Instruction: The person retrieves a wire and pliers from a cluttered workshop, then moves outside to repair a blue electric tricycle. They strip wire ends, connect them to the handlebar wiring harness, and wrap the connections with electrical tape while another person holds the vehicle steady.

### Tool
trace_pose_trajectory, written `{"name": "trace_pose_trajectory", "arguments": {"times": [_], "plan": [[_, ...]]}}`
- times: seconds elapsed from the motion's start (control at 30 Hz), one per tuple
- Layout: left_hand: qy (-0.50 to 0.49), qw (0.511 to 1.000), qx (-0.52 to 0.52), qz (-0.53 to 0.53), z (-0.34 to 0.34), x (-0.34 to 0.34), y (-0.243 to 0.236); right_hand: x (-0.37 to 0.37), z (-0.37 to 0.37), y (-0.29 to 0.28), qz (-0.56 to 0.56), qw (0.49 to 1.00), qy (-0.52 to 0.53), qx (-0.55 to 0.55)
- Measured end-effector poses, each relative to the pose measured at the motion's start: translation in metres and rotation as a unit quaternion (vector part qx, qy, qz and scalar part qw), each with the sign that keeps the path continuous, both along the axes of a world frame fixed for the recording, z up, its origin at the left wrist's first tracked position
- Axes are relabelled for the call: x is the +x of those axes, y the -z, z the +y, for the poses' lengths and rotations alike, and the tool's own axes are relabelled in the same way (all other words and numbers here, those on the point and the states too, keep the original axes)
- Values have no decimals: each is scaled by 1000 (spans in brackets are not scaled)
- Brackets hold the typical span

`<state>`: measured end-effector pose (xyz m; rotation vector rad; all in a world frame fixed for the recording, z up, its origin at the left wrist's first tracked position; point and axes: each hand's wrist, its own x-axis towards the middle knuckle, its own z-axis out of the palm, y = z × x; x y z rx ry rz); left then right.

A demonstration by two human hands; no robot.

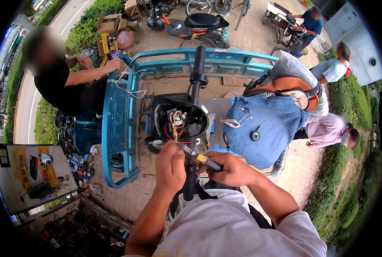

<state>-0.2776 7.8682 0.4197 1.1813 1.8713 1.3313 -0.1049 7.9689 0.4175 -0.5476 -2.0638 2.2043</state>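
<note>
In front of me is a black headlight housing [202, 127], opened up, with a bundle of coloured wires [176, 121] and white connectors inside. My left hand [170, 168] is closed, pinching thin wires that run out of the housing toward me; its fingertips hide their ends. A utility knife [206, 161] with a yellow slider and dark handle is gripped in my right hand [229, 169]. Its blade points left, close to my left fingertips; whether it touches the wire I cannot tell. Both hands are over the black handlebar [197, 70], which passes beneath the knife.
A blue towel [242, 147] covers a seat on the right, bearing a roll of tape [255, 136]. A blue metal cargo frame [120, 128] surrounds the far and left sides. A person [66, 81] at the left rests a hand on its rail. A scooter [195, 28] stands beyond.
</note>
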Motion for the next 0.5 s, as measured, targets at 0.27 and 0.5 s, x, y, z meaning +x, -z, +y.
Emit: {"name": "trace_pose_trajectory", "arguments": {"times": [0.27, 0.5], "plan": [[-4, 975, 58, -215, -10, -7, 18, -5, 40, -18, 205, 829, 198, -481], [6, 996, 24, -85, 0, 0, 13, 46, 60, 27, 80, 886, 316, -330]]}}
